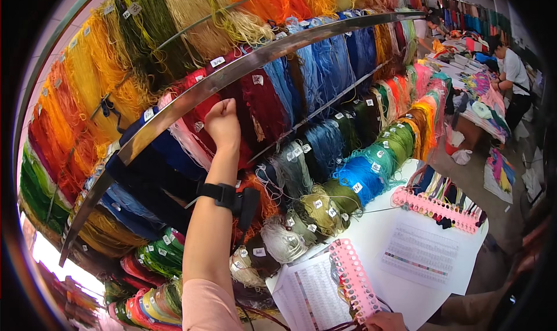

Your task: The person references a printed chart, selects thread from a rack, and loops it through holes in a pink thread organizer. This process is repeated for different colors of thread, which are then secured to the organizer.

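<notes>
My left hand is raised to the rack, closed in a fist in front of dark red thread skeins. What lies inside its fingers, if anything, is hidden. A black strap circles that forearm. Low in the view, my right hand is partly cut off by the lower edge. Its curled fingers grip the end of a pink punched thread card, which has coloured threads looped along its side. Under this card lies a printed sheet with a chart.
A curved metal rail crosses the rack in front of many hanging skeins with white tags. On the white board are a second pink thread card and another chart sheet. Two people work at a cluttered table at far right.
</notes>
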Demonstrator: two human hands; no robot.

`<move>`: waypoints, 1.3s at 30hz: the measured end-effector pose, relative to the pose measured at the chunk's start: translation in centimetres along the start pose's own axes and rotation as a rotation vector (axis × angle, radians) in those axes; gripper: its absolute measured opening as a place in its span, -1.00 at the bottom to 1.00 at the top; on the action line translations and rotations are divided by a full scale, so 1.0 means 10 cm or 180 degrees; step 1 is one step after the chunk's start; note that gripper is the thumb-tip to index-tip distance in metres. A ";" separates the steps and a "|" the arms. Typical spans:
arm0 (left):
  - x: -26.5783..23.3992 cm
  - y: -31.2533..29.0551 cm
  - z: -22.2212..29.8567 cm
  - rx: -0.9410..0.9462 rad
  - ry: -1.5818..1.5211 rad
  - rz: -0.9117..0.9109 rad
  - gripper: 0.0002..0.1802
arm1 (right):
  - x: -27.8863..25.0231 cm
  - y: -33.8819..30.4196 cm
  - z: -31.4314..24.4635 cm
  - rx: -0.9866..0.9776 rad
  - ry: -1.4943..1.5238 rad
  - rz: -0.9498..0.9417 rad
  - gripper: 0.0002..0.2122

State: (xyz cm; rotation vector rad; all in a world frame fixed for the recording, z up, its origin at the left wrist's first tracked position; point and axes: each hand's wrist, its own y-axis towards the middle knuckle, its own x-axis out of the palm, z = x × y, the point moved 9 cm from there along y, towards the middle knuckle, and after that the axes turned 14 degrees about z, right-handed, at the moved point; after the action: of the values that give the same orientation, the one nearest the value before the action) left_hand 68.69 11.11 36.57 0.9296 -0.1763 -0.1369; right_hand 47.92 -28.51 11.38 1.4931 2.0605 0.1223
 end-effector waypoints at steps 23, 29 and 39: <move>-2.37 -2.87 1.87 0.0917 -0.0492 -0.4129 -0.84 | 0.25 0.52 -1.39 -0.2233 -0.0359 -0.1254 -0.69; -3.01 -2.55 1.85 -0.0296 -0.0679 -0.3626 -0.79 | -0.03 0.13 -1.54 -0.2528 0.0033 -0.1928 -0.81; -3.10 -2.97 2.21 -0.0768 -0.1624 -0.3780 -0.81 | -0.94 -0.70 -1.75 -0.2409 0.1090 -0.3804 -0.82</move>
State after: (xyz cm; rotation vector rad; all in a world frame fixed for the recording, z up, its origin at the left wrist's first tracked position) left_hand 32.58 -17.79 22.72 0.6372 -0.0522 -1.4674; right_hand 35.09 -35.00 26.73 -0.2960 2.4053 0.6046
